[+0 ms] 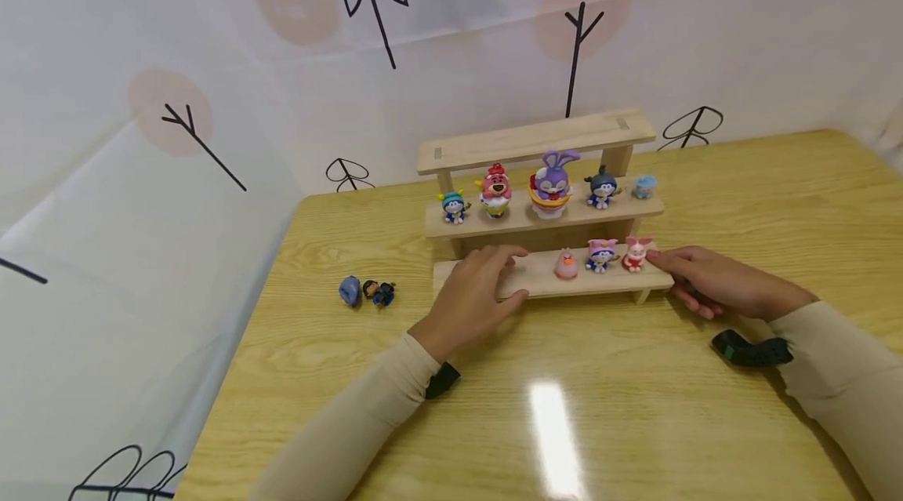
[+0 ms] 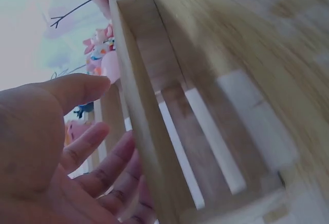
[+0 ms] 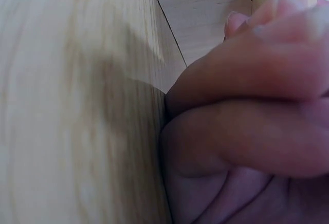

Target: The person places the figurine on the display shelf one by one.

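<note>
A small stepped wooden shelf [image 1: 536, 142] bears toy figures on its middle and lower tiers. Over the left part of the lower tier reaches my left hand [image 1: 471, 295], thumb and fingers spread apart with nothing between them. At the tier's right end is my right hand [image 1: 719, 281], its index fingertip right by a pink pig figure [image 1: 634, 255] in red; the other fingers bend loosely below, close to the tabletop. Beside the pig stand a figure in a pink hat [image 1: 601, 255] and a round pink figure [image 1: 566, 264]. In the left wrist view, the shelf's front board [image 2: 141, 116] runs alongside my fingers.
The middle tier carries a purple rabbit figure [image 1: 552, 183], a red-and-pink bear figure [image 1: 496, 191] and several others. Left of the shelf, a blue-grey piece [image 1: 349, 291] and a dark-clothed figure [image 1: 381, 293] lie on the wooden table [image 1: 324, 375]. A patterned cloth [image 1: 451, 78] hangs behind.
</note>
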The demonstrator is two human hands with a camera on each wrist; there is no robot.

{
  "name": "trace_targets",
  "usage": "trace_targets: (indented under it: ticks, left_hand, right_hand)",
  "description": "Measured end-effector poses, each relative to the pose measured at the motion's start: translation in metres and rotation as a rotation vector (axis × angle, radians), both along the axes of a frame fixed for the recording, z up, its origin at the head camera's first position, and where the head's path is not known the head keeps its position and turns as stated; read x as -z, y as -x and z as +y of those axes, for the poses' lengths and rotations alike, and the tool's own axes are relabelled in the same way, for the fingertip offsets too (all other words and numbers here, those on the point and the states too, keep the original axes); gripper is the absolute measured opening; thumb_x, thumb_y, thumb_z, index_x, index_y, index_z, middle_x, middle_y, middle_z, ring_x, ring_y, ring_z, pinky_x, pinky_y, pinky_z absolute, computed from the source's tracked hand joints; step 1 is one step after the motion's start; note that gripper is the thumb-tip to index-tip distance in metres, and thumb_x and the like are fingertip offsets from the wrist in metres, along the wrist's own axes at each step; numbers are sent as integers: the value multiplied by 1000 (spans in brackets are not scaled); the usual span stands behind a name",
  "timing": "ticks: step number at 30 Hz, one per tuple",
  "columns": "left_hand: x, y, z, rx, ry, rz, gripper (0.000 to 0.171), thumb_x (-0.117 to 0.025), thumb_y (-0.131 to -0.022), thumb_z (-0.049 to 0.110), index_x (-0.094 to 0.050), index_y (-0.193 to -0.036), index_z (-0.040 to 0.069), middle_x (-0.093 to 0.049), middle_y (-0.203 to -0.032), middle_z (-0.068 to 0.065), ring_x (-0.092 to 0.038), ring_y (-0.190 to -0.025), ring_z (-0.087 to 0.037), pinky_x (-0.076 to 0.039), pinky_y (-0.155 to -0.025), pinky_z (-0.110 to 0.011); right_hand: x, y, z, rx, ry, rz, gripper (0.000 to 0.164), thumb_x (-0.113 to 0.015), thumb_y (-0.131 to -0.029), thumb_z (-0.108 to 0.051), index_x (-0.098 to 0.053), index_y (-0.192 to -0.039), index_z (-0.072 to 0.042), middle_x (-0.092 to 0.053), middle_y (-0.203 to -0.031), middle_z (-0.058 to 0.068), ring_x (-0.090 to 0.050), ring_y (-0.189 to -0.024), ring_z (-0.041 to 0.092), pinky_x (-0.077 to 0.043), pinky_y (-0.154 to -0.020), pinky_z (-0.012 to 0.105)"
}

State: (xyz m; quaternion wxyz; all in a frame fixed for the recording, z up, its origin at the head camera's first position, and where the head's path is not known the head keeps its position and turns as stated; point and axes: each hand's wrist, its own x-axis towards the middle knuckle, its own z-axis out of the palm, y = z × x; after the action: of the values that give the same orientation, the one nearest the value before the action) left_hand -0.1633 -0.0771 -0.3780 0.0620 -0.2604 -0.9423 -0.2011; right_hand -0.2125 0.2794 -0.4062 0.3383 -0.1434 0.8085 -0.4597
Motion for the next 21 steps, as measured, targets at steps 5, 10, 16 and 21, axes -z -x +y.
trace_targets:
  ticks: [5,10,16,21]
  left_hand:
    - [-3,-8,-20,-16,57,69,47,-71,-94,36,-56,-135,19,-67,-115,0,-62,-103,-15,-53,-92,-38]
    - [-6,-13,-38,-62,65,50,42,-69,-95,36,-58,-132,19,-69,-114,-1,-65,-98,-15,-54,-87,-38]
    - [-10,-15,-57,-104,66,30,38,-67,-96,35,-61,-129,17,-70,-112,-2,-67,-97,-16,-56,-83,-37]
    - [-11,-16,-73,-160,43,-17,38,-65,-98,36,-61,-133,20,-69,-113,-1,-68,-98,-18,-57,-79,-37]
  right_hand:
    - [0,-1,0,4,4,0,67,-21,-108,-54,-51,-120,5,-50,-58,-3,-43,-43,8,-44,-42,32]
    - [1,0,0,-7,14,8,67,-21,-109,-53,-52,-121,6,-50,-57,-3,-43,-43,8,-44,-42,33]
    - [2,0,1,-11,26,9,67,-21,-109,-52,-52,-120,6,-50,-57,-3,-43,-42,8,-44,-41,33]
    - [2,0,2,-12,36,3,66,-21,-109,-52,-53,-117,5,-50,-56,-3,-43,-42,7,-44,-42,33]
